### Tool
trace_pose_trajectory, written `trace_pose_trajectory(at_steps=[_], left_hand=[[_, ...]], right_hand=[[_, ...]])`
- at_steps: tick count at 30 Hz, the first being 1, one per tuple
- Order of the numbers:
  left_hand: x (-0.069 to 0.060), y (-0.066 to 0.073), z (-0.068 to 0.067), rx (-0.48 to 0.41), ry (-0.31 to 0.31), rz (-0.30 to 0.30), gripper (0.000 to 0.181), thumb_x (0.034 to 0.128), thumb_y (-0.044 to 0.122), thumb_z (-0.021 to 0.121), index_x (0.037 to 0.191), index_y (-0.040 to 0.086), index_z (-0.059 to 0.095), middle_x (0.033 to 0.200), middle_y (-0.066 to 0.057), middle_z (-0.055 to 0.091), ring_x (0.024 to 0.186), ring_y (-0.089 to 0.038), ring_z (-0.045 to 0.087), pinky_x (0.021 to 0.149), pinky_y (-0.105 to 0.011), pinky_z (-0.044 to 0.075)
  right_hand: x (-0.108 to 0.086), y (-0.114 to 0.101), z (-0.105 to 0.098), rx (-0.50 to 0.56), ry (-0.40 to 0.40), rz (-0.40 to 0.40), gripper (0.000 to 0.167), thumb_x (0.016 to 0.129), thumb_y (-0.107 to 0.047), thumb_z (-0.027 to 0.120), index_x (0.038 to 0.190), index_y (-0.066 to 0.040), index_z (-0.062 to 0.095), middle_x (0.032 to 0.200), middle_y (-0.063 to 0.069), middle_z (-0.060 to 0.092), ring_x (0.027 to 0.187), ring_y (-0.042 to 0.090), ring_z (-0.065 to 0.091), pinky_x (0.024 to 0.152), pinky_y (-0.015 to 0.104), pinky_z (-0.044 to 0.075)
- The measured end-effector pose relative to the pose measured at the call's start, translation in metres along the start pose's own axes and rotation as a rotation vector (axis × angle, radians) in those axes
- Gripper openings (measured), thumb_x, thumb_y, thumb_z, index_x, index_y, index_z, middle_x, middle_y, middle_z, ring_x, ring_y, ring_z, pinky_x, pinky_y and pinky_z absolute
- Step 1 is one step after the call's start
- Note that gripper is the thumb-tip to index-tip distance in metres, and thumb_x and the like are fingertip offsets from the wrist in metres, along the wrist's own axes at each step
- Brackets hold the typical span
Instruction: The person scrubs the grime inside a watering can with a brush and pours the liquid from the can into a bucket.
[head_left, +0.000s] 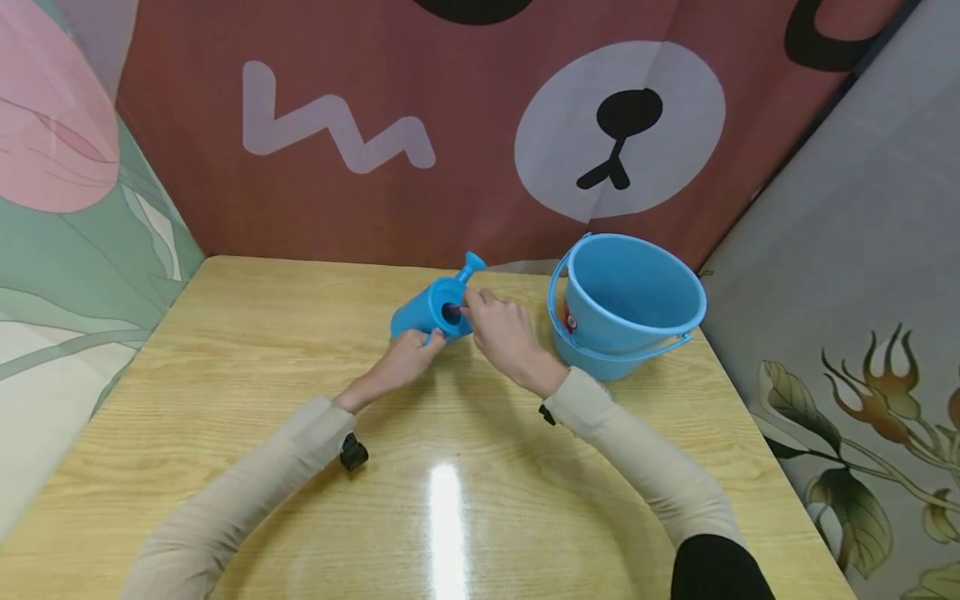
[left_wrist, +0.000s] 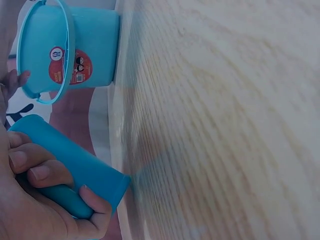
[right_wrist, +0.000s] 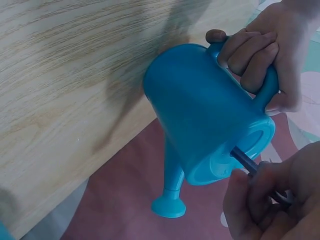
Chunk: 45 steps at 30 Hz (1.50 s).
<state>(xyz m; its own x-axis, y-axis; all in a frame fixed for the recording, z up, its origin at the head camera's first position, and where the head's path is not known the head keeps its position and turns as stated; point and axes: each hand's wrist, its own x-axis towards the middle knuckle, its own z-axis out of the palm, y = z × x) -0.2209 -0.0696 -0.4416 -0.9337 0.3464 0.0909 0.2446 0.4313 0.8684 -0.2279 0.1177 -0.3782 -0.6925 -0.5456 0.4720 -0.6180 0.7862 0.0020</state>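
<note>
A blue watering can point(head_left: 414, 315) is held tilted over the table, its open top toward the person. My left hand point(head_left: 397, 360) curls its fingers round the can's handle point(right_wrist: 270, 90). The sprinkler spout point(head_left: 471, 265) points away at the far side. With bent fingers, my right hand point(head_left: 510, 337) grips a thin dark rod point(right_wrist: 244, 160) in front of the can's mouth. The rod's far end passes into the opening, where its tip is hidden. Whether the can's base touches the table cannot be told.
A light blue bucket point(head_left: 611, 317) with a hanging handle and a red label point(left_wrist: 82, 67) stands to the right, close to my right hand. The wood-grain table point(head_left: 300, 308) meets a brown printed cloth point(head_left: 360, 217) behind and a grey printed one point(head_left: 810, 250) at right.
</note>
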Motion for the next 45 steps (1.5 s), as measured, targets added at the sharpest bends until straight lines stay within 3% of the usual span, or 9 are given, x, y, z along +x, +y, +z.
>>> trace_pose_trajectory(at_steps=[4, 9, 16, 26, 38, 45], left_hand=[[-0.0007, 0.0003, -0.0004, -0.001, -0.002, -0.003, 0.053, 0.104, 0.033, 0.038, 0.055, 0.012, 0.04, 0.05, 0.004, 0.033, 0.043, -0.011, 0.03, 0.043, -0.026, 0.027], [-0.001, 0.0004, 0.0001, 0.001, 0.002, -0.005, 0.052, 0.1038, 0.033, 0.038, 0.055, 0.013, 0.04, 0.05, 0.005, 0.034, 0.043, -0.01, 0.031, 0.043, -0.025, 0.028], [-0.0004, 0.0001, -0.0004, -0.01, -0.001, 0.006, 0.053, 0.1047, 0.034, 0.036, 0.056, 0.012, 0.039, 0.05, 0.005, 0.033, 0.043, -0.011, 0.029, 0.043, -0.025, 0.027], [0.0004, -0.002, -0.0007, 0.014, 0.014, 0.046, 0.052, 0.1044, 0.033, 0.036, 0.056, 0.015, 0.036, 0.049, 0.006, 0.03, 0.042, -0.01, 0.026, 0.043, -0.025, 0.026], [0.0003, -0.0021, -0.0005, 0.003, 0.004, 0.042, 0.053, 0.1044, 0.034, 0.035, 0.055, 0.014, 0.036, 0.049, 0.006, 0.031, 0.042, -0.01, 0.027, 0.042, -0.024, 0.026], [0.0011, -0.003, -0.0003, -0.003, 0.002, 0.04, 0.053, 0.1048, 0.037, 0.035, 0.057, 0.015, 0.034, 0.049, 0.007, 0.029, 0.043, -0.01, 0.025, 0.044, -0.025, 0.026]], right_hand=[[0.0003, -0.0009, -0.0006, 0.013, -0.039, 0.018, 0.014, 0.102, -0.015, 0.054, 0.1, -0.003, 0.06, 0.075, 0.011, 0.059, 0.048, 0.019, 0.052, 0.042, 0.03, 0.041], [0.0006, -0.0011, -0.0016, 0.122, -0.08, 0.091, 0.017, 0.103, -0.013, 0.052, 0.105, -0.005, 0.066, 0.08, 0.012, 0.063, 0.053, 0.022, 0.055, 0.044, 0.032, 0.042], [0.0016, -0.0044, -0.0039, 0.169, -0.095, 0.105, 0.022, 0.105, -0.016, 0.048, 0.113, -0.005, 0.065, 0.078, 0.012, 0.053, 0.045, 0.019, 0.044, 0.04, 0.03, 0.037], [0.0026, -0.0052, -0.0071, 0.213, -0.108, 0.129, 0.02, 0.101, -0.018, 0.056, 0.105, -0.003, 0.069, 0.093, 0.016, 0.059, 0.052, 0.018, 0.05, 0.044, 0.031, 0.042], [0.0041, -0.0003, -0.0098, 0.281, -0.118, 0.138, 0.013, 0.097, -0.018, 0.065, 0.091, -0.006, 0.064, 0.084, 0.008, 0.061, 0.075, 0.021, 0.06, 0.063, 0.036, 0.05], [0.0073, 0.0022, -0.01, 0.346, -0.152, 0.165, 0.013, 0.092, -0.015, 0.07, 0.084, -0.009, 0.062, 0.081, 0.003, 0.063, 0.074, 0.017, 0.06, 0.066, 0.037, 0.049]])
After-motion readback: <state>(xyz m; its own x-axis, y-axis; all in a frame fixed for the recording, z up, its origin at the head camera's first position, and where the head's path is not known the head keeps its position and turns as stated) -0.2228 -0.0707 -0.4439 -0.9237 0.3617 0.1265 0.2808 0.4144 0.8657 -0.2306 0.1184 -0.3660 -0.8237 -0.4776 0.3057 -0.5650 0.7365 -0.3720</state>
